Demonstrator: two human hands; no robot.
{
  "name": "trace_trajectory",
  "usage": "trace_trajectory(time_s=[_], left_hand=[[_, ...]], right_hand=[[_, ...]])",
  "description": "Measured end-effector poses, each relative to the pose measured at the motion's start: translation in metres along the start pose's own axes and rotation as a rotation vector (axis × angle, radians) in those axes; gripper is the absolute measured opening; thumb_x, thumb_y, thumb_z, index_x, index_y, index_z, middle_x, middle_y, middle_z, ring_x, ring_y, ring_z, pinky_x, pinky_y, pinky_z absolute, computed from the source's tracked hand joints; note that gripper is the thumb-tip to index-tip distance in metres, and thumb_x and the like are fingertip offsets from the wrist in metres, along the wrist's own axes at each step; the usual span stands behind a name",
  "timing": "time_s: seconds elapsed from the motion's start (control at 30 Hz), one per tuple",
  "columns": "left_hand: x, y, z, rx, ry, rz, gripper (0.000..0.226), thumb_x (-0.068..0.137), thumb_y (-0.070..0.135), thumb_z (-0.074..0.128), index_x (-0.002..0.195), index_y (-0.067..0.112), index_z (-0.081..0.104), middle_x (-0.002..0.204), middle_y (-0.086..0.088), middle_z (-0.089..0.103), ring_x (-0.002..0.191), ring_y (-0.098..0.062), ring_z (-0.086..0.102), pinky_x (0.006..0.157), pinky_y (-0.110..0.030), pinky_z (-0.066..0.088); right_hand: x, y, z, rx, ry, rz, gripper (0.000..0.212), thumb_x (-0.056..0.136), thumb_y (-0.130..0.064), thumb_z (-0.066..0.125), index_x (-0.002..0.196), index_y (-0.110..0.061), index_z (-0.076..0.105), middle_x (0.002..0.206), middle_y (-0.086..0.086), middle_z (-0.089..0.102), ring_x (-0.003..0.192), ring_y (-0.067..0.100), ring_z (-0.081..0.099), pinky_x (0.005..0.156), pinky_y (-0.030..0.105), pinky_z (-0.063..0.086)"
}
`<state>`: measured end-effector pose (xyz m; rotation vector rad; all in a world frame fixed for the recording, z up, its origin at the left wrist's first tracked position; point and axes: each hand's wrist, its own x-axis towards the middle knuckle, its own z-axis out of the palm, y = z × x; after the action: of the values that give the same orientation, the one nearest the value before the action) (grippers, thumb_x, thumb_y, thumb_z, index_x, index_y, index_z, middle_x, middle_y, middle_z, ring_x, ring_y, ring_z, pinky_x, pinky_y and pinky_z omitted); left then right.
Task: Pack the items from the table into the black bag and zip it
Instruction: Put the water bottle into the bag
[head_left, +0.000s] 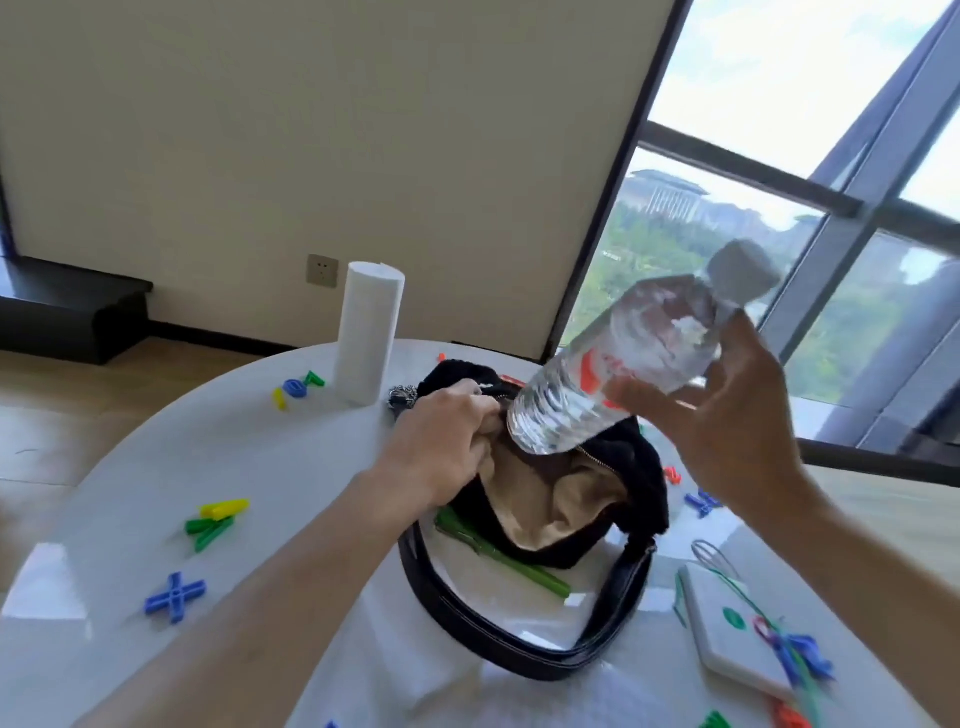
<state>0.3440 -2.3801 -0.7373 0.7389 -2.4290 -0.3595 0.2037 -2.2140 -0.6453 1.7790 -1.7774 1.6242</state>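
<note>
The black fuzzy bag (641, 483) lies open in the middle of the round white table (322, 639), its beige lining showing and its black strap looped toward me. My left hand (441, 441) grips the bag's left rim and holds the mouth apart. My right hand (727, 410) holds a clear water bottle (613, 364) with a grey cap, tilted, its base just above the bag's opening. A white power bank (727, 629) lies at the right, and a white paper roll (369, 332) stands behind the bag.
Small coloured plastic pieces are scattered around: a blue cross (174, 597), yellow and green pieces (215, 519), blue ones at the right (701, 501). A green stick (514, 564) lies under the bag. Coloured cords (795, 660) lie over the power bank. Windows stand beyond the table.
</note>
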Motion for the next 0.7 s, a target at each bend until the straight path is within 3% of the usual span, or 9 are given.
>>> trace_trajectory(time_s=[0.1,0.17,0.27,0.37,0.47,0.57,0.7], left_hand=[[0.002,0.004,0.003,-0.040,0.078,0.008,0.029,0.088,0.022,0.063,0.116,0.024,0.066,0.113,0.007,0.060,0.105,-0.022,0.061,0.084,-0.042,0.053],[0.003,0.006,0.004,-0.069,0.107,0.024,0.030,0.085,0.018,0.064,0.115,0.022,0.067,0.112,0.006,0.060,0.106,-0.021,0.061,0.083,-0.043,0.053],[0.005,0.007,0.005,-0.111,0.137,0.064,0.037,0.084,0.008,0.062,0.119,0.019,0.067,0.112,0.005,0.061,0.107,-0.020,0.060,0.085,-0.041,0.052],[0.006,0.008,0.002,-0.158,0.162,0.122,0.041,0.082,0.004,0.061,0.120,0.017,0.067,0.110,0.003,0.061,0.105,-0.020,0.059,0.087,-0.036,0.049],[0.008,0.008,-0.002,-0.174,0.171,0.153,0.044,0.079,0.003,0.062,0.121,0.017,0.066,0.108,0.002,0.062,0.104,-0.021,0.058,0.089,-0.035,0.047],[0.008,0.007,-0.005,-0.189,0.179,0.161,0.047,0.080,0.003,0.063,0.126,0.014,0.064,0.109,0.003,0.062,0.105,-0.020,0.059,0.092,-0.033,0.047],[0.008,0.006,-0.010,-0.170,0.181,0.182,0.047,0.078,-0.001,0.059,0.123,0.013,0.065,0.108,0.001,0.062,0.104,-0.022,0.057,0.090,-0.035,0.047]], right_hand=[[-0.025,0.013,0.003,-0.045,0.004,-0.019,0.069,0.057,-0.045,0.088,0.114,-0.056,0.051,0.109,-0.033,0.066,0.099,-0.003,0.070,0.077,0.010,0.055],[-0.032,0.021,0.009,-0.070,-0.022,-0.065,0.070,0.060,-0.048,0.091,0.115,-0.058,0.050,0.113,-0.022,0.066,0.104,0.001,0.068,0.080,0.009,0.054],[-0.036,0.039,0.021,-0.122,-0.076,-0.138,0.070,0.064,-0.038,0.090,0.123,-0.040,0.052,0.117,-0.009,0.062,0.107,0.001,0.064,0.081,0.011,0.054],[-0.035,0.060,0.033,-0.308,-0.129,-0.205,0.081,0.068,-0.032,0.092,0.131,-0.025,0.042,0.117,-0.005,0.066,0.096,0.007,0.066,0.079,0.023,0.056],[-0.031,0.077,0.038,-0.508,-0.188,-0.326,0.080,0.070,-0.029,0.092,0.127,-0.019,0.036,0.112,0.002,0.067,0.085,0.018,0.066,0.073,0.031,0.055],[-0.027,0.091,0.037,-0.674,-0.316,-0.502,0.060,0.079,-0.025,0.082,0.122,-0.017,0.041,0.126,0.001,0.058,0.092,0.019,0.061,0.081,0.035,0.051],[-0.023,0.105,0.040,-0.984,-0.411,-0.507,0.056,0.085,-0.023,0.071,0.133,-0.020,0.041,0.127,0.005,0.057,0.096,0.025,0.066,0.089,0.038,0.043]])
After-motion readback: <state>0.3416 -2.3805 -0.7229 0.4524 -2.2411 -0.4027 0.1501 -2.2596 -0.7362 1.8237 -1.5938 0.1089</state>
